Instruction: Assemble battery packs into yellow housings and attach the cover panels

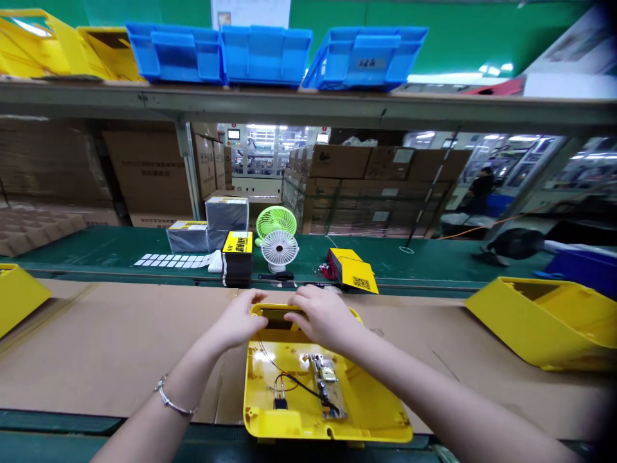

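Note:
A yellow plastic housing (274,421) lies open side up on the cardboard-covered bench, its handle end pointing away. Inside it are a circuit board (328,386), thin wires and a small black part with two metal prongs (280,402). My left hand (241,319) is at the left of the handle end, thumb and fingers curved apart around the rim. Across from it, my right hand (321,315) reaches over the right part of the same end, its fingers bent onto the rim. A dark panel shows between the hands; the fingertips' exact contact is partly hidden.
Yellow housings stand at the right (544,321) and left edge (22,299). Behind are a white fan (279,249), a green fan (276,222), black-and-yellow boxes (237,257), a label sheet (173,260) and yellow cards (354,269). Blue bins (267,56) line the shelf above.

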Demonstrator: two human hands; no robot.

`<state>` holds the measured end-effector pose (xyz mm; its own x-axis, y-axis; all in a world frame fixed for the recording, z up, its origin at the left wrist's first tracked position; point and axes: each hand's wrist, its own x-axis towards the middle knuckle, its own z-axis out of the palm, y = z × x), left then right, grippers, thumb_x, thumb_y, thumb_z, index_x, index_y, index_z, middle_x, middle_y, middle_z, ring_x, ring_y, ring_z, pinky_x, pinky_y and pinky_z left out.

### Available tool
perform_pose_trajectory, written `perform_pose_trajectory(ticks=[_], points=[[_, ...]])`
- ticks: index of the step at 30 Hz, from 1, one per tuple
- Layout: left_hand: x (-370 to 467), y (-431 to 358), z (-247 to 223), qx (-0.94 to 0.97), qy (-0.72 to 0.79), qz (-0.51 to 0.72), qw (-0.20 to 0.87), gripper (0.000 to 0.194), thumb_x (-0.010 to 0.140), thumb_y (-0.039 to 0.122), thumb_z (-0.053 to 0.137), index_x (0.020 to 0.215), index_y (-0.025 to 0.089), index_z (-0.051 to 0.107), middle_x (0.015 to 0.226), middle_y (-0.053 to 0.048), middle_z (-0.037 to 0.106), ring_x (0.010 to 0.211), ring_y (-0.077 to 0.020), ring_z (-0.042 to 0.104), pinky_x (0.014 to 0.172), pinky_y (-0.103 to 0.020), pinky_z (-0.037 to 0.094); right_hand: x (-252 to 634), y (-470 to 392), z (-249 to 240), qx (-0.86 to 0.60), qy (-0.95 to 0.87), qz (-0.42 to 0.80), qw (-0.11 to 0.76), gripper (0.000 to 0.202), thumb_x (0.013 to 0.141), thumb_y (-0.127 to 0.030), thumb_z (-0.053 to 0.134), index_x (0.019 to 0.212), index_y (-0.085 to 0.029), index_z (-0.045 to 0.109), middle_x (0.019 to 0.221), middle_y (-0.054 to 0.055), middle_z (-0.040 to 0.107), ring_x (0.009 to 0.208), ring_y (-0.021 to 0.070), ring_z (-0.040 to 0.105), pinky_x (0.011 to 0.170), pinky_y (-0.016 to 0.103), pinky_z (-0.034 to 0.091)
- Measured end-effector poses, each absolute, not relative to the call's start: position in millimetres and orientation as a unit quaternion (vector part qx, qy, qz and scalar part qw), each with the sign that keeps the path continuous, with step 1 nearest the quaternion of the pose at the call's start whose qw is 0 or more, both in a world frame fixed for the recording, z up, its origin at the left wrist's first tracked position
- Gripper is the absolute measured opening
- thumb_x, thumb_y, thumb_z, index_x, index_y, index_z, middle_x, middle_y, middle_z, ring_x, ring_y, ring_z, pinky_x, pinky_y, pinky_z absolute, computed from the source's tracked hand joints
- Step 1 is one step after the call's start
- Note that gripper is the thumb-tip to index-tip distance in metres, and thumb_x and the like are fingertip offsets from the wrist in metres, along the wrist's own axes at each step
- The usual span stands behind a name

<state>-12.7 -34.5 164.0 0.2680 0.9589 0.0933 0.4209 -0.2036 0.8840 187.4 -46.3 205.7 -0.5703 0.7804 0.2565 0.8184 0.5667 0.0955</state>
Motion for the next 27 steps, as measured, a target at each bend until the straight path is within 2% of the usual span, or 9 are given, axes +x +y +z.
perform_pose_trajectory(ticks=[3,8,10,14,18,20,22,25,27], points=[[-24.8,-20.0,174.7,0.711,0.513,0.279,0.391,0.028,0.073,0.026,0.051,0.093,0.013,0.066,0.095,-0.01,0.069,0.088,-0.0216,0.063,0.077,-0.032,0.049,170.3,-59.4,203.1,-0.418,-0.905,-0.061,0.057,0.039,0.086,-0.047,0.044,0.078,-0.018,0.068,0.076,0.007,0.067,0.074,0.0191,0.062,0.066,0.027,0.04],[-29.0,5.4,183.6,0.74,0.521,0.189,0.38,0.016,0.056,0.016,0.06,0.069,0.014,0.07,0.064,-0.005,0.068,0.058,-0.0164,0.06,0.053,-0.025,0.047,144.6,-64.6,178.8,-0.443,-0.894,-0.014,-0.059,0.052,0.079,-0.061,0.044,0.075,-0.017,0.071,0.072,0.01,0.07,0.069,0.0245,0.066,0.06,0.028,0.044],[-24.9,11.9,185.4,0.748,0.529,0.162,0.367,0.017,0.05,0.009,0.059,0.064,0.015,0.068,0.057,-0.003,0.065,0.051,-0.015,0.057,0.048,-0.025,0.044,138.7,-62.5,168.5,-0.454,-0.887,-0.019,-0.079,0.046,0.08,-0.055,0.047,0.075,-0.017,0.071,0.072,0.01,0.07,0.069,0.0252,0.066,0.06,0.029,0.045],[-16.0,17.4,185.1,0.763,0.537,0.146,0.328,0.02,0.042,0.003,0.055,0.056,0.016,0.062,0.05,0.0,0.06,0.046,-0.0133,0.053,0.044,-0.023,0.039,138.6,-56.4,161.7,-0.443,-0.89,-0.031,-0.104,0.014,0.072,-0.025,0.06,0.074,-0.016,0.071,0.073,0.012,0.071,0.068,0.0244,0.067,0.061,0.028,0.046],[-13.8,18.3,175.8,0.769,0.535,0.166,0.307,0.018,0.042,0.003,0.053,0.053,0.017,0.056,0.051,0.002,0.056,0.048,-0.013,0.052,0.042,-0.021,0.037,158.8,-54.9,176.8,-0.456,-0.881,-0.041,-0.118,0.008,0.066,-0.016,0.063,0.068,-0.014,0.07,0.067,0.013,0.069,0.064,0.0254,0.065,0.06,0.031,0.046],[-14.1,17.7,170.2,0.768,0.534,0.175,0.308,0.018,0.044,0.003,0.053,0.055,0.017,0.054,0.051,0.003,0.055,0.048,-0.0126,0.052,0.042,-0.021,0.037,176.9,-57.0,186.4,-0.462,-0.882,-0.047,-0.083,0.015,0.076,-0.02,0.056,0.076,-0.016,0.07,0.073,0.01,0.069,0.069,0.023,0.065,0.064,0.03,0.047],[-14.1,15.7,166.5,0.766,0.533,0.185,0.306,0.018,0.045,0.003,0.053,0.057,0.017,0.054,0.053,0.003,0.055,0.048,-0.0118,0.052,0.043,-0.02,0.037,198.7,-59.2,192.0,-0.464,-0.883,-0.069,0.014,0.023,0.085,-0.024,0.046,0.09,-0.02,0.067,0.084,0.007,0.068,0.08,0.0205,0.062,0.072,0.03,0.046],[-13.3,8.0,168.7,0.771,0.527,0.201,0.297,0.018,0.047,0.003,0.051,0.058,0.017,0.054,0.055,0.002,0.056,0.049,-0.0117,0.052,0.042,-0.019,0.034,231.0,-58.7,191.0,-0.483,-0.854,-0.13,0.143,0.024,0.086,-0.024,0.046,0.103,-0.02,0.062,0.098,0.008,0.063,0.094,0.0208,0.056,0.081,0.031,0.043],[-13.1,-1.0,177.2,0.778,0.517,0.213,0.285,0.019,0.049,0.002,0.05,0.059,0.017,0.054,0.056,0.001,0.057,0.052,-0.0124,0.053,0.042,-0.02,0.033,247.3,-56.8,189.1,-0.505,-0.837,-0.151,0.15,0.019,0.084,-0.02,0.048,0.094,-0.019,0.064,0.095,0.008,0.062,0.092,0.0202,0.056,0.078,0.03,0.044]])
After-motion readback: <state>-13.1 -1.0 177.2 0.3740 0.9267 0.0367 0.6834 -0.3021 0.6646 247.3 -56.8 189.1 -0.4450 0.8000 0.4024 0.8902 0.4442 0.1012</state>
